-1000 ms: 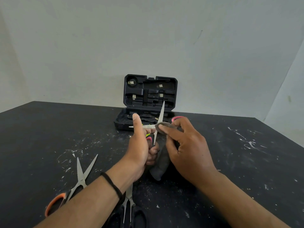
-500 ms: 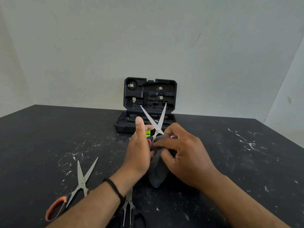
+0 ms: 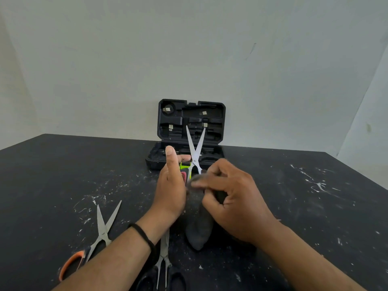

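Case (image 3: pixel 170 122) at table (image 3: pixel 294 206) rear; raised scissors (image 3: pixel 195 152) before it; left scissors (image 3: pixel 104 228), middle scissors (image 3: pixel 164 257) nearer.

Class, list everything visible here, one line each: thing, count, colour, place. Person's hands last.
Green-handled scissors: 1, silver blades open, upright in left hand.
Cloth: 1, dark grey, pinched by right hand, hanging down.
Orange-handled scissors: 1, silver blades open, table near left.
Black-handled scissors: 1, near edge, partly under left forearm.
Tool case: 1, black, open, far middle by wall.
Table: 1, black, white-flecked.
Wristband: 1, black, left wrist.
Left hand: 1, grips scissors.
Right hand: 1, pinches cloth.
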